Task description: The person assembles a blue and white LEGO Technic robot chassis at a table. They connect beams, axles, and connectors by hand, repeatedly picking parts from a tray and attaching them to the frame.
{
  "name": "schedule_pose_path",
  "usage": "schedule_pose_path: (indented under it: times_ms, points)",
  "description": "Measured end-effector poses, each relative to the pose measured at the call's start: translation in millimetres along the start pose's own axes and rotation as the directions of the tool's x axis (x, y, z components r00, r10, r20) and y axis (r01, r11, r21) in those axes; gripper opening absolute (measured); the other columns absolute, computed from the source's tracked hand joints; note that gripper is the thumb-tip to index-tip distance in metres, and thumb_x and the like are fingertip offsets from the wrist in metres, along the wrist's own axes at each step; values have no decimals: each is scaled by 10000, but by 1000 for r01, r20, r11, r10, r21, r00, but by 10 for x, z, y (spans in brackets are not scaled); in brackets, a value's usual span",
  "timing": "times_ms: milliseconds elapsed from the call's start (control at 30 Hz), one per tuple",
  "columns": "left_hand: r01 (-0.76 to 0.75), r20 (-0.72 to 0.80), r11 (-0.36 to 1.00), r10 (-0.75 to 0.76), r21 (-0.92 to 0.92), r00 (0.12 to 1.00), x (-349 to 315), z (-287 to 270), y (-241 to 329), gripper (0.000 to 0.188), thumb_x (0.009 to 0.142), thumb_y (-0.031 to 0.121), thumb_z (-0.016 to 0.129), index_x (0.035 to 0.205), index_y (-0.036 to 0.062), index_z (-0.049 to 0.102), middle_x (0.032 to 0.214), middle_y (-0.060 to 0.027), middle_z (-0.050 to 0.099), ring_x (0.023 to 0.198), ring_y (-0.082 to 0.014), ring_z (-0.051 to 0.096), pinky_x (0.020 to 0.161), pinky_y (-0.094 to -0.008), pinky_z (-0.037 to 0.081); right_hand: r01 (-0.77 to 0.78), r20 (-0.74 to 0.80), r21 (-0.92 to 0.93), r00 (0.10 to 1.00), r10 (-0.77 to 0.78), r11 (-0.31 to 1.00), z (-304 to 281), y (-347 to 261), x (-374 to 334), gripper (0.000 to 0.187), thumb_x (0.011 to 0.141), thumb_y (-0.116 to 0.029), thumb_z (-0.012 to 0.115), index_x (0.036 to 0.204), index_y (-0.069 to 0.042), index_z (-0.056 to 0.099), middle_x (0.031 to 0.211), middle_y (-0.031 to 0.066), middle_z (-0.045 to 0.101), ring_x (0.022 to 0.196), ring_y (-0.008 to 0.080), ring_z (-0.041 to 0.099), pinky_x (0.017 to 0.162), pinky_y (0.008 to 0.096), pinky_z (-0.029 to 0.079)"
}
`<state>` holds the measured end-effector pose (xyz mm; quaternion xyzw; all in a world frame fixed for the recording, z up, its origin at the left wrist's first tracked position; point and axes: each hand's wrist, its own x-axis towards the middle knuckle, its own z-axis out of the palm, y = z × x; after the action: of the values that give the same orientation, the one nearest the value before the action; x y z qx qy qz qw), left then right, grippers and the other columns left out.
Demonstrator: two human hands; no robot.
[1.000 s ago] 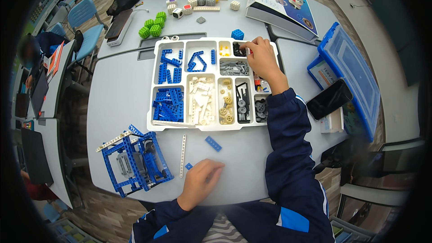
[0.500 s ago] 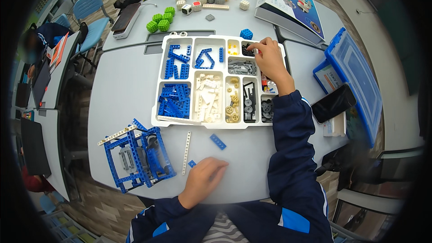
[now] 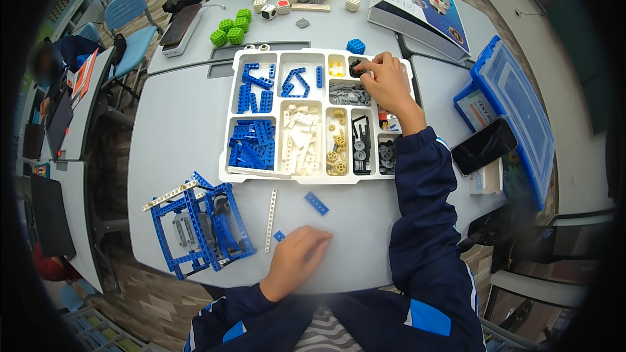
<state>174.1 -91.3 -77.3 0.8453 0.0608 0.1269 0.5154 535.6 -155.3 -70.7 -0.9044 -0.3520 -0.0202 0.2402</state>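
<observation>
- Head view: the right hand (image 3: 391,86) is reaching into the white sorting tray (image 3: 313,181), fingers bending over black parts (image 3: 356,68) in an upper-right compartment; whether it is gripping 1, I cannot tell.
- The left hand (image 3: 297,262) is resting loosely curled near a small blue piece (image 3: 280,236); its palm is not showing, so its grip is unclear.
- Seemingly, part-picking is underway; the next move is calling for a fine pinch.
</observation>
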Motion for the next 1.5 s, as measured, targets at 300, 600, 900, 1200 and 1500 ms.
schedule_pose_path:
  times_ms: [300, 600, 900, 1200, 1500]
  points:
    - [9, 5, 1000, -9, 8, 1000, -6, 12, -6, 163, 835, -28, 703, 992, 12, 684, 887, -120, 671, 788, -288, 663, 680, -351, 523, 0, -13, -30, 1000, 0, 1000, 23, 58, 4, 285, 862, -271, 596, 1089, -232, 763, 1136, 97, 545, 1112, 299, 500, 1041, 412, 365]
    - [24, 17, 1000, -24, 1, 1000, -9, 8, -5, 156, 832, -22, 705, 983, 11, 683, 891, -121, 672, 802, -295, 665, 691, -359, 525, -10, -14, 4, 1000, 10, 1000, 85, 139, 29, 254, 907, -332, 630, 1084, -194, 749, 1161, 100, 543, 1156, 301, 487, 1062, 412, 327]
    - [38, 21, 999, -38, 0, 999, -11, 1, 9, 156, 833, -20, 702, 984, 12, 681, 893, -121, 670, 807, -297, 663, 696, -361, 524, -2, 10, 153, 1000, 0, 988, 161, 202, 64, 265, 930, -262, 596, 1101, -99, 714, 1199, 175, 466, 1166, 346, 418, 1046, 421, 366]
    - [89, 23, 996, -89, 21, 996, -25, 24, 15, 146, 850, -6, 697, 994, 14, 678, 890, -112, 667, 778, -290, 651, 685, -357, 519, -9, -101, 146, 995, 24, 989, 206, 215, 97, 266, 937, -345, 641, 1082, -143, 736, 1117, 152, 551, 1085, 306, 529, 977, 384, 420]
    - [-132, -153, 978, 157, 159, 976, 376, -75, 487, 215, 882, 18, 687, 1096, 13, 675, 956, -128, 668, 831, -248, 648, 713, -349, 517, 44, -102, 361, 995, -7, 931, -73, 87, 173, 284, 910, -341, 633, 1067, -128, 736, 1040, 123, 553, 1045, 293, 509, 971, 374, 410]
